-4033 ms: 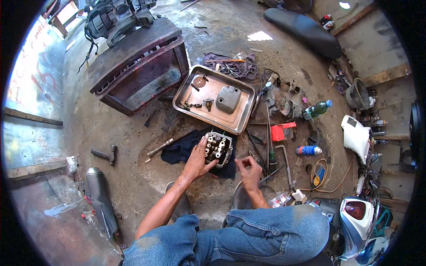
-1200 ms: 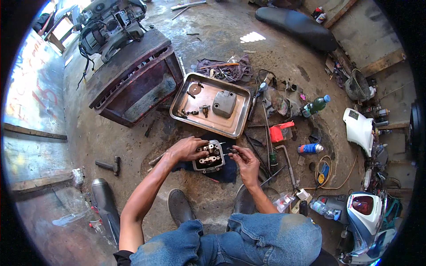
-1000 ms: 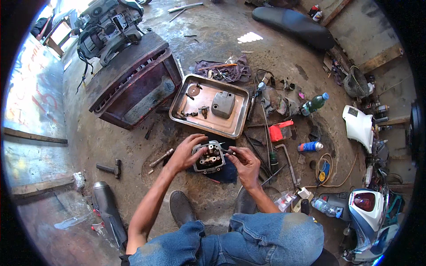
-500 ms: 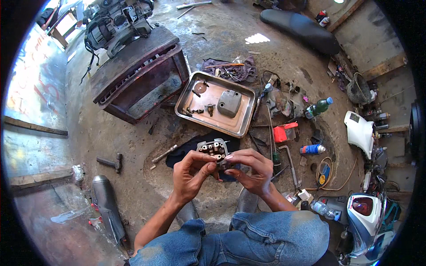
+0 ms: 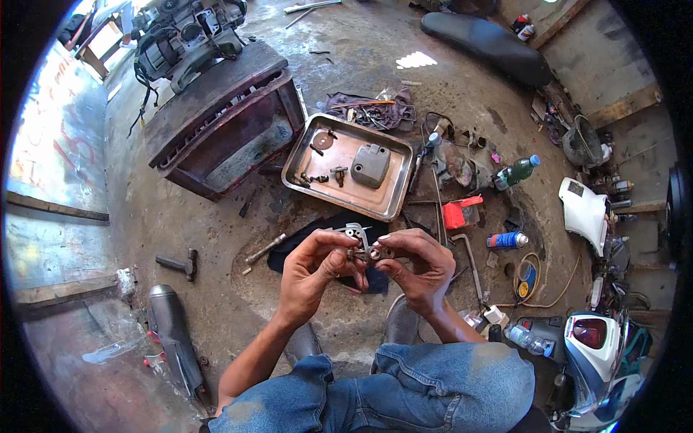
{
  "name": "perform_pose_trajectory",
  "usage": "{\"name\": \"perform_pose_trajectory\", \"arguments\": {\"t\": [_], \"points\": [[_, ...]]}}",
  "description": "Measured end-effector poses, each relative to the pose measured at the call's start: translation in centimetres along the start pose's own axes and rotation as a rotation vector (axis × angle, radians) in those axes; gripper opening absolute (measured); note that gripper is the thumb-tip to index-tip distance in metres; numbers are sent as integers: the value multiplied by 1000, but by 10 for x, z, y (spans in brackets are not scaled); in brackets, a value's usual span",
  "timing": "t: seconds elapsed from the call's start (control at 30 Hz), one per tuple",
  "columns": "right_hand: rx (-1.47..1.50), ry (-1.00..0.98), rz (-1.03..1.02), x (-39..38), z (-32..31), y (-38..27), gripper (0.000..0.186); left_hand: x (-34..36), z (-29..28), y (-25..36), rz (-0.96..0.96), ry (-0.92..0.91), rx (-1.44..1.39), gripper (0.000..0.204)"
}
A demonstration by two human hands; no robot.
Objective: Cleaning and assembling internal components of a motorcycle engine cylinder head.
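Note:
My left hand (image 5: pixel 312 278) and my right hand (image 5: pixel 421 274) meet in front of me, both with fingers closed on a small metal part (image 5: pixel 369 254), whose exact shape is partly hidden. Just beneath and behind them a cylinder head (image 5: pixel 355 231) rests on a dark cloth (image 5: pixel 285 249), mostly covered by the fingers. Beyond it lies a steel tray (image 5: pixel 310 192) holding a grey metal cover (image 5: pixel 371 164) and several small dark parts. A long metal bar (image 5: pixel 265 248) lies left of the cloth.
A hammer (image 5: pixel 177 263) and a grey muffler (image 5: pixel 173 339) lie at left. An engine (image 5: pixel 188 40) sits on a wooden box (image 5: pixel 224 137). Rightward are a red container (image 5: pixel 455 213), a spray can (image 5: pixel 507 239), a bottle (image 5: pixel 512 173), loose tools and white-panelled scooter parts (image 5: pixel 581 209).
My left hand has left the top of the cylinder head and come down to join my right hand around the small part. Both hands now cover much of the head.

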State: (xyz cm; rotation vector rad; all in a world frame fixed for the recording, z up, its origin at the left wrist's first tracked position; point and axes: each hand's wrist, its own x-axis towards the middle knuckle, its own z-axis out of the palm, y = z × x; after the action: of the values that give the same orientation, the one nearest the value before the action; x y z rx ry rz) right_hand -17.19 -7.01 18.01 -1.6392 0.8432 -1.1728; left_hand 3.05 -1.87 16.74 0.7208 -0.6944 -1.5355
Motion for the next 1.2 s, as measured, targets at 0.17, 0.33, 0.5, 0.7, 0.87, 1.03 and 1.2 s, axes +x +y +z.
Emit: {"name": "perform_pose_trajectory", "arguments": {"t": [0.17,0.33,0.5,0.7,0.87,1.03,1.2], "points": [[176,63,121,-6,1,5,36,2,2,-3,-19,-21,-19,33],[236,97,123,-13,-1,7,35,-3,4,-9,-48,-69,-39,35],[298,101,129,-12,0,6,35,-5,3,-9,-71,-87,-31,36],[287,65,96,-12,-3,3,39,-4,5,-9,-89,-92,-65,33],[305,115,117,-13,-6,2,40,-5,7,-10,-104,-124,-176,31],[200,69,86,-9,-9,3,36,-3,1,2,-121,-106,-135,31],[229,70,311,-3,-6,7,27,2,-13,29,-35,165,326,21]]}}
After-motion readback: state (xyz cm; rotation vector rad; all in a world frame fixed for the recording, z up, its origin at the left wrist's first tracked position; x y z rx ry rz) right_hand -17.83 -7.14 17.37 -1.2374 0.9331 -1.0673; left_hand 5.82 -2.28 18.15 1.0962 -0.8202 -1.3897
